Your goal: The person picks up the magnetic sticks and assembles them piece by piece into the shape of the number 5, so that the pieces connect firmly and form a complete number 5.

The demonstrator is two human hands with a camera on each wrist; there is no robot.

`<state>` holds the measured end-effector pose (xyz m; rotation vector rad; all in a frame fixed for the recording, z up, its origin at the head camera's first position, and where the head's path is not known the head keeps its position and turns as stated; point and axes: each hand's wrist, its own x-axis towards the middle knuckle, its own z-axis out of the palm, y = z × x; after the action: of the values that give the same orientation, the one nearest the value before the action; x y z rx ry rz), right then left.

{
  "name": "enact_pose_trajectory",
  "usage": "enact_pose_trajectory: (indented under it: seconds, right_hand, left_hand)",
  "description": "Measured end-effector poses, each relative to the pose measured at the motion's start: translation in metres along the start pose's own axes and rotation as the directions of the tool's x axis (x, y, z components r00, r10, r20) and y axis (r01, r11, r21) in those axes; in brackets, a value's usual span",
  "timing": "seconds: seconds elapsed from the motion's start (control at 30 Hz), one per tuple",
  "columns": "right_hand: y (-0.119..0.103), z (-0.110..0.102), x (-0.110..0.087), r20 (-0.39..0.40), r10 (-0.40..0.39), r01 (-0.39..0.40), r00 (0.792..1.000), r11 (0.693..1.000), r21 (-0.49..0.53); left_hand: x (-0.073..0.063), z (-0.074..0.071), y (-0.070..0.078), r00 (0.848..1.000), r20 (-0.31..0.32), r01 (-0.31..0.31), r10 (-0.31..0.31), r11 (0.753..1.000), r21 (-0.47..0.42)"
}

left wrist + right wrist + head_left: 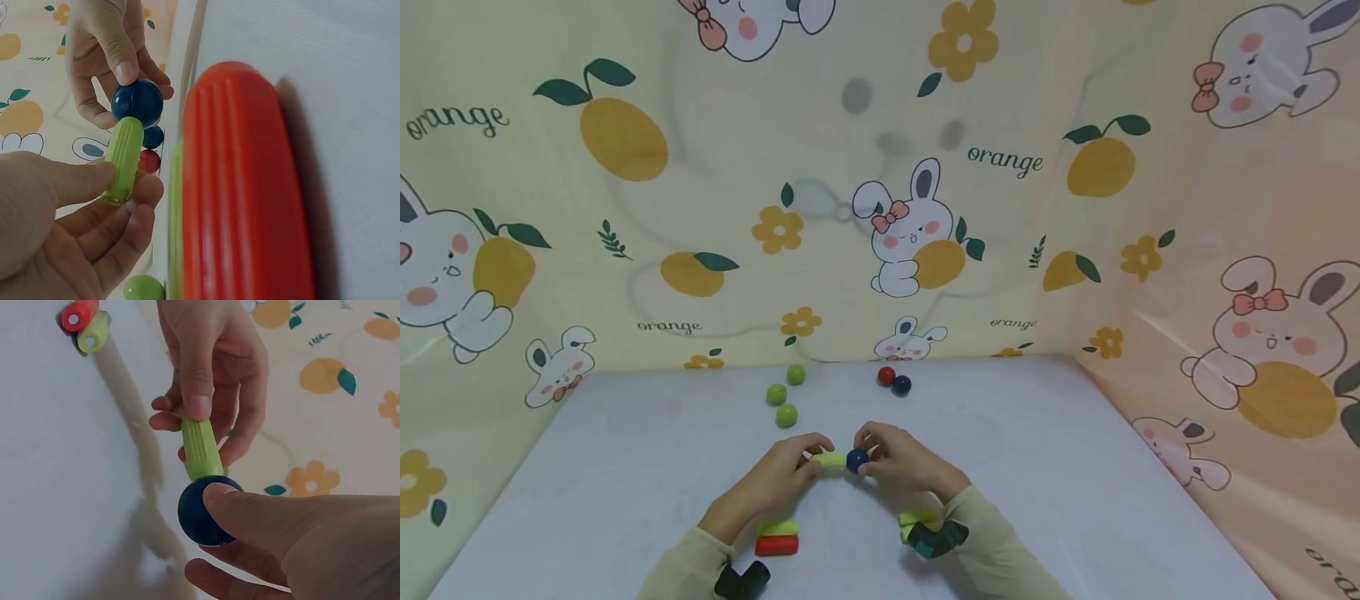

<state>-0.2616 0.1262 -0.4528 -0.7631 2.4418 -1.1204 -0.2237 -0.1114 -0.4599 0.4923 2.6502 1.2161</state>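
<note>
My left hand point(778, 471) pinches a ribbed light-green rod point(830, 460) between thumb and fingers. A dark blue ball point(857, 460) is held in the fingertips of my right hand point(910, 458). Rod end and ball meet, seen closely in the left wrist view, where the green rod point(125, 159) touches the underside of the blue ball point(137, 103). From the right wrist view, the right thumb presses on the blue ball point(203, 512), while the other hand's thumb lies on the far end of the green rod point(201, 447). Both hands are raised above the white table point(647, 467).
A red rod point(777, 545) and a green rod point(778, 527) lie side by side near the left forearm. More green rods point(917, 518) lie by the right wrist, partly covered. Farther back are three green balls point(786, 415), a red ball point(887, 376) and another blue ball point(902, 385).
</note>
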Motion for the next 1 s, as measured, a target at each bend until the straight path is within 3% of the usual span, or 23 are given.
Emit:
enact_pose_trajectory:
  seconds: [0.57,0.8,1.0]
  right_hand:
    - [-0.003,0.004,0.001,0.01,-0.016,0.016,1.0,0.999,-0.039]
    - [0.007,-0.003,0.002,-0.015,-0.017,0.017,1.0,0.999,-0.027]
    - [0.016,-0.012,0.001,-0.046,0.017,-0.018,0.999,1.0,-0.007]
  left_hand:
    - [-0.002,0.001,0.003,1.0,-0.019,-0.01,0.01,1.0,-0.009]
    - [-0.002,0.0,0.002,0.999,-0.017,0.045,-0.046,0.997,-0.056]
    - [-0.002,-0.003,0.002,0.996,-0.063,0.064,-0.066,0.997,-0.033]
